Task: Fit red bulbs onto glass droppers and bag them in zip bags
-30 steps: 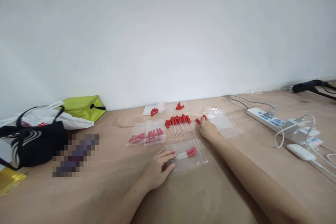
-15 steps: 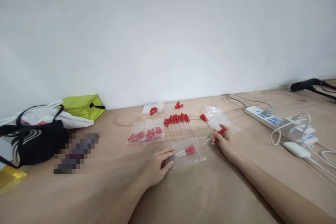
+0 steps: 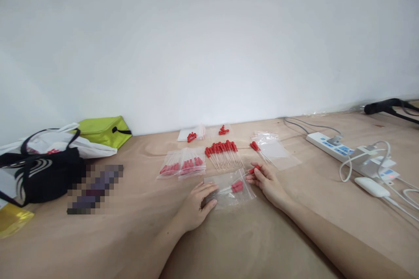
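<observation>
My left hand [image 3: 197, 206] is closed on the left end of a clear zip bag [image 3: 225, 201], which lies flat on the table. Inside that bag are droppers [image 3: 237, 186] with red bulbs and thin pale stems. Between the fingertips of my right hand [image 3: 266, 183] is another red-bulbed dropper [image 3: 253, 170], its stem pointing left at the bag's zip end. Whether its tip is inside the bag I cannot tell. Just beyond, a row of loose droppers [image 3: 222, 150] lies side by side. A few more droppers [image 3: 254, 146] rest to their right.
Filled zip bags [image 3: 183, 165] lie left of the row, with small red pieces [image 3: 223, 130] on bags behind. Flat bags [image 3: 278, 152] are at the right. A power strip [image 3: 330, 146] with cables, a black bag [image 3: 46, 176] and a green bag [image 3: 103, 133] flank the table.
My right hand has moved left with the dropper, from beside the loose droppers to the zip end of the bag. My left hand stays on the bag.
</observation>
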`<state>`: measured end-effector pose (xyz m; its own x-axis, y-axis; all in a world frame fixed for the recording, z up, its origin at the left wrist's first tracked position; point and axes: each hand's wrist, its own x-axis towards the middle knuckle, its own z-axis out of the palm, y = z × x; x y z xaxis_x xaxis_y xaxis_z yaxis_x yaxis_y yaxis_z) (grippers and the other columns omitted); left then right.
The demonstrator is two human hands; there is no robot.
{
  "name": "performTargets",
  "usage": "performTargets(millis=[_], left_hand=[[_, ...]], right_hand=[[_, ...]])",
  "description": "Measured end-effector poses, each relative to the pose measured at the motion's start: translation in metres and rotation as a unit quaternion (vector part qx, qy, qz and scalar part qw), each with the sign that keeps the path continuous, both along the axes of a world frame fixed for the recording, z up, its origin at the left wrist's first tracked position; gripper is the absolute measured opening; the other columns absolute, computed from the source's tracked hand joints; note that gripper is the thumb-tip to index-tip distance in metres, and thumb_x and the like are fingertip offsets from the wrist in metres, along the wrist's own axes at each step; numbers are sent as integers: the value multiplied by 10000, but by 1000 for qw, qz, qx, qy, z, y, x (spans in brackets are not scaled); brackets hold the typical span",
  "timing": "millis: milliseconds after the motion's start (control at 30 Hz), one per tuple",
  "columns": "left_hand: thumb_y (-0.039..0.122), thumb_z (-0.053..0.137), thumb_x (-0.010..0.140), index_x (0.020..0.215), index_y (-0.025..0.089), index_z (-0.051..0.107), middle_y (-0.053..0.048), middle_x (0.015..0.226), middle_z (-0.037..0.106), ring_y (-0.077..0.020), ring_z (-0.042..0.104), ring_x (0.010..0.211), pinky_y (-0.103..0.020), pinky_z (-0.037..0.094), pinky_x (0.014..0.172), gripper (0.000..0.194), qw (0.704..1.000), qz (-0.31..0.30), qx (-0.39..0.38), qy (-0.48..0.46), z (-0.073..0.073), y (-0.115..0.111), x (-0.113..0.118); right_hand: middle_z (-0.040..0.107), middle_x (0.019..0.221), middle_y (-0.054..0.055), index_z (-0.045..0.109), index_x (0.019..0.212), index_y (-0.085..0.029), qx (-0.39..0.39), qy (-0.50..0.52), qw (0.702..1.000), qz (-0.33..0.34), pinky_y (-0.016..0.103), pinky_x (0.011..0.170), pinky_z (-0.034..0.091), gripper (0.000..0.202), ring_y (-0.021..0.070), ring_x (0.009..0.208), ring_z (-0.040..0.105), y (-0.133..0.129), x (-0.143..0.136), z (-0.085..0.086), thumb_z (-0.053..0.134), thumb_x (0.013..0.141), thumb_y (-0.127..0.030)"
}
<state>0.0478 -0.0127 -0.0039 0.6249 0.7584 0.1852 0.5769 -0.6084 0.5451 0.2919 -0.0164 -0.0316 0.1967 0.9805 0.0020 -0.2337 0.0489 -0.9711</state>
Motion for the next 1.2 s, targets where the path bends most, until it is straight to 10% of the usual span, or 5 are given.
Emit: performTargets(millis=[233, 600, 733, 933, 1200], left_hand=[[244, 487, 804, 1192, 228, 480, -27, 1193, 557, -202, 472, 1130, -418, 269, 1039, 389, 1000, 16, 6, 5, 0, -2, 1], [260, 486, 803, 1172, 229, 504, -33, 1171, 575, -207, 499, 1094, -432, 281, 1028, 371, 1000, 13, -1, 6, 2, -1, 1], [248, 478, 810, 1170, 239, 516, -32, 1175, 573, -206, 487, 1109, -431, 283, 1025, 363, 1000, 3, -4, 12, 4, -2, 1], [219, 432, 840, 1132, 287, 557, -13, 1244, 510, -195, 448, 1151, -426, 268, 1030, 325, 999, -21, 2, 45, 6, -2, 1], [207, 438, 838, 1122, 263, 554, -28, 1229, 514, -201, 445, 1144, -413, 290, 1015, 312, 999, -22, 8, 49, 8, -3, 2]], right_hand=[[566, 749, -26, 469, 846, -194, -14, -99, 992, 72, 179, 359, 344, 447, 45, 417, 454, -3, -3, 2, 665, 575, -490], [644, 662, 28, 565, 699, -148, -36, -47, 977, 206, 346, 617, 505, 383, 174, 599, 626, 3, -16, -2, 626, 616, -517], [600, 581, 12, 589, 649, -152, -12, -218, 968, 123, 292, 525, 457, 349, 156, 528, 572, 10, -2, -2, 506, 724, -482], [584, 945, 105, 565, 932, -160, -63, -561, 814, -141, 322, 697, 422, 222, 222, 829, 577, 43, 37, 23, 462, 753, -240], [576, 925, 162, 479, 1025, -114, -183, -633, 745, -103, 345, 678, 402, 281, 273, 872, 572, 72, 39, 26, 374, 765, -109]])
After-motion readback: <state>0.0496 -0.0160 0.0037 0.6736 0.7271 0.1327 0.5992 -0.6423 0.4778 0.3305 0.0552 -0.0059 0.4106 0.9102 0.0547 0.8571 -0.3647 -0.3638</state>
